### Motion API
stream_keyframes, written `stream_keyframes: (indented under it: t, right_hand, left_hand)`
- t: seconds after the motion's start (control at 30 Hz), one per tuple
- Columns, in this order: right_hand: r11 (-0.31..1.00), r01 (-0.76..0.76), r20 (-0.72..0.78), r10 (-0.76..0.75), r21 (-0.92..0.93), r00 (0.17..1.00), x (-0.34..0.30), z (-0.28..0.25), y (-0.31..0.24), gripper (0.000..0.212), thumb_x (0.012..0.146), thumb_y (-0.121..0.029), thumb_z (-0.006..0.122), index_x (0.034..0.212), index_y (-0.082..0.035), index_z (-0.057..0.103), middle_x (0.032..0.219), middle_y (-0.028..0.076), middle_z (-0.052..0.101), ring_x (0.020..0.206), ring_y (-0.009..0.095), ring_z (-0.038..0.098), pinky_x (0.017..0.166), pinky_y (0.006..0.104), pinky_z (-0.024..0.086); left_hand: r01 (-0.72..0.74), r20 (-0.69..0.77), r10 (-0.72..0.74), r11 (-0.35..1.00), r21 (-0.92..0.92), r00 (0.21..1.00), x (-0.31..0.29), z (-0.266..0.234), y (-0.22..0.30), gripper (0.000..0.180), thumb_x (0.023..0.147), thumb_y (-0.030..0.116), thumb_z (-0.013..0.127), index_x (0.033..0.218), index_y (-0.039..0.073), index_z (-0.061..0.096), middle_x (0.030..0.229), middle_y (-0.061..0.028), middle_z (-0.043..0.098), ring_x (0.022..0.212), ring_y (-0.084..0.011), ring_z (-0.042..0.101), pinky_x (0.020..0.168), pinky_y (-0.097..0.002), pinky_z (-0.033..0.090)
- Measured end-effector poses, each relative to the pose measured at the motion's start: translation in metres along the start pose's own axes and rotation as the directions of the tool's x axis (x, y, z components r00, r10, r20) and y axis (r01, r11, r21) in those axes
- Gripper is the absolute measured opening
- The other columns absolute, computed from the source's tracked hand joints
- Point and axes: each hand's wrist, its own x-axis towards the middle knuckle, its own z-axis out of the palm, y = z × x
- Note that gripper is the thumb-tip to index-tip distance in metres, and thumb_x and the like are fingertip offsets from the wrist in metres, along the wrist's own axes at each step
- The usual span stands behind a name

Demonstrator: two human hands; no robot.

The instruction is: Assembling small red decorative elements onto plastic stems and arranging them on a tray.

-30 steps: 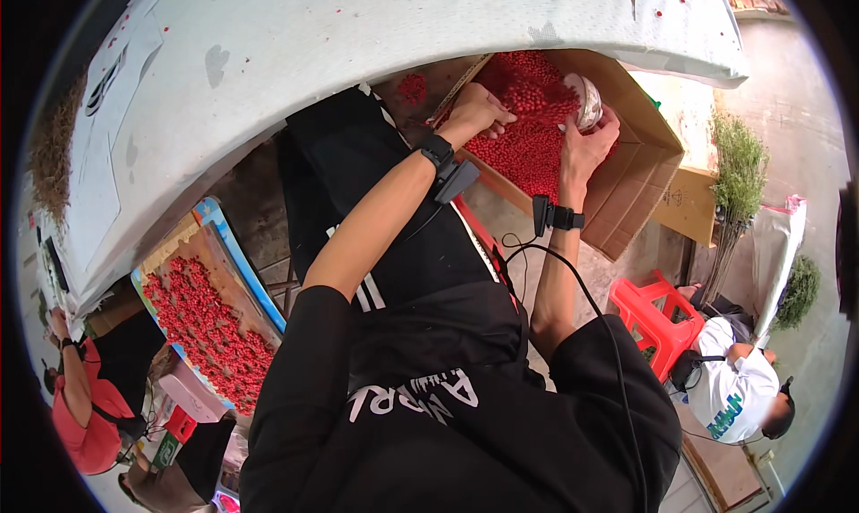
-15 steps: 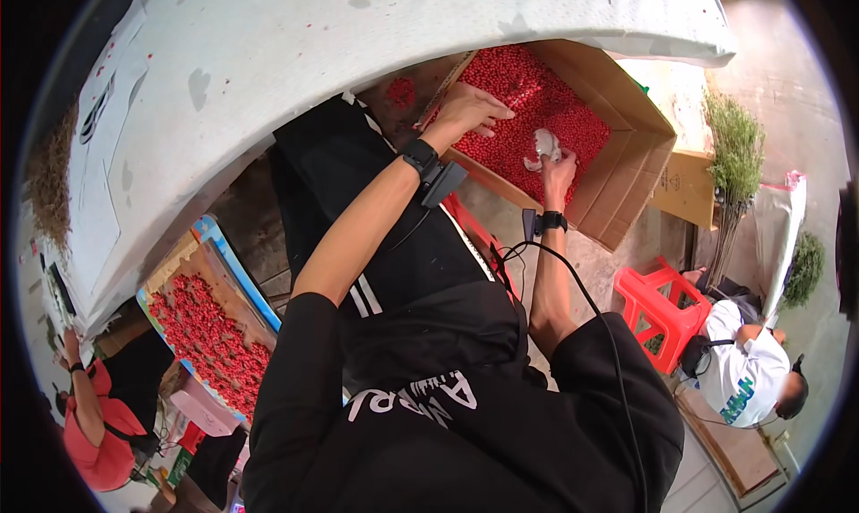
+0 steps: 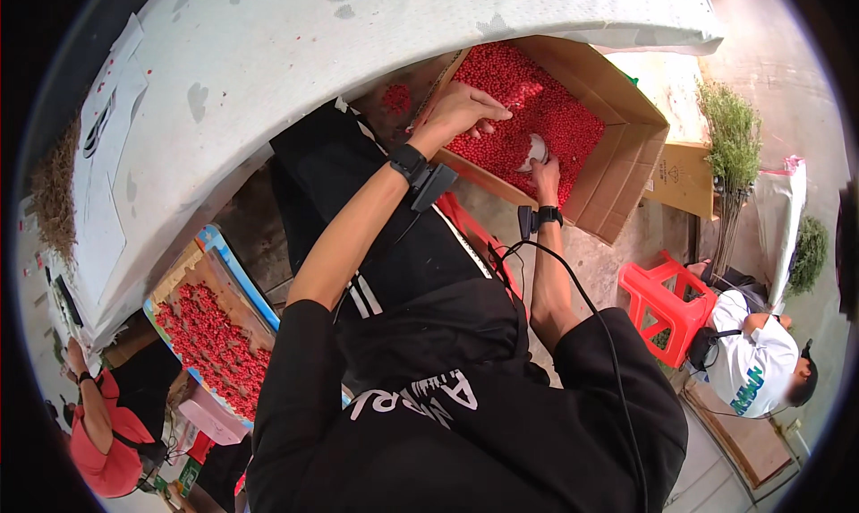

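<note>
Many small red berries [image 3: 582,123] fill much of an open cardboard box [image 3: 637,159] in front of me. My left hand [image 3: 461,112] reaches over the box's left side, its thumb and fingers closed together above the berries. What they pinch, if anything, I cannot make out; a paler, shiny patch lies just beyond the fingertips. Lower in the box, my right hand [image 3: 544,175] grips a small white scoop [image 3: 534,151], rounded like a cup, down at the berries. My fingers hide part of the scoop.
A white-covered table [image 3: 268,56] curves across the far side. At left, a tray [image 3: 259,303] holds red berry clusters [image 3: 210,343]. A red stool [image 3: 662,307], green plant bunch [image 3: 729,132] and seated person [image 3: 752,352] are at right. Another person [image 3: 103,441] works at left; a black cable [image 3: 586,294] crosses my right arm.
The white scoop has tilted and dropped lower among the berries with my right hand, shifting slightly left. My left hand stays nearly in place, its fingertips drawn closer together. The whole view has shifted slightly.
</note>
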Motion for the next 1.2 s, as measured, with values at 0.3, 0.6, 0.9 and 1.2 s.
stream_keyframes:
  t: [0.3,0.6,0.9,1.2]
  right_hand:
    - [0.999,0.035,0.072,-0.037,0.022,0.997,0.023,-0.026,0.025,0.059,0.078,-0.022,0.065,0.129,0.0,0.045,0.112,0.023,0.061,0.091,0.032,0.066,0.062,0.0366,0.06]
    - [0.967,0.254,0.121,-0.257,0.035,0.959,-0.014,-0.043,-0.046,0.049,0.086,-0.017,0.06,0.129,-0.003,0.044,0.108,0.013,0.06,0.085,0.022,0.064,0.057,0.0362,0.059]
    - [0.937,0.241,0.257,-0.305,0.251,0.917,-0.043,-0.017,-0.049,0.038,0.09,-0.013,0.055,0.124,0.002,0.047,0.105,0.015,0.059,0.079,0.019,0.064,0.055,0.0322,0.059]
    - [0.706,0.627,0.014,-0.668,0.328,0.744,-0.114,-0.052,-0.11,0.021,0.091,-0.004,0.05,0.109,0.003,0.061,0.101,0.013,0.065,0.086,0.021,0.064,0.073,0.032,0.055]
  left_hand:
    - [-0.157,-0.081,0.156,0.988,-0.008,0.984,-0.077,-0.014,0.038,0.026,0.076,0.024,0.078,0.089,0.002,0.073,0.069,-0.0027,0.065,0.059,-0.007,0.058,0.046,-0.0191,0.043]
    - [-0.097,-0.001,0.099,0.971,-0.219,0.995,-0.032,-0.015,0.006,0.032,0.078,0.022,0.076,0.094,-0.003,0.067,0.086,-0.0099,0.066,0.063,-0.0156,0.063,0.055,-0.0239,0.055]
    - [-0.125,0.028,0.134,0.97,-0.211,0.991,-0.049,0.009,0.021,0.02,0.086,0.011,0.066,0.089,-0.008,0.061,0.089,-0.0192,0.067,0.071,-0.0251,0.07,0.049,-0.0305,0.057]
    - [-0.457,-0.332,0.325,0.73,-0.507,0.886,-0.288,-0.027,-0.013,0.016,0.084,0.007,0.067,0.088,-0.007,0.061,0.084,-0.0156,0.069,0.068,-0.0203,0.07,0.044,-0.0262,0.054]
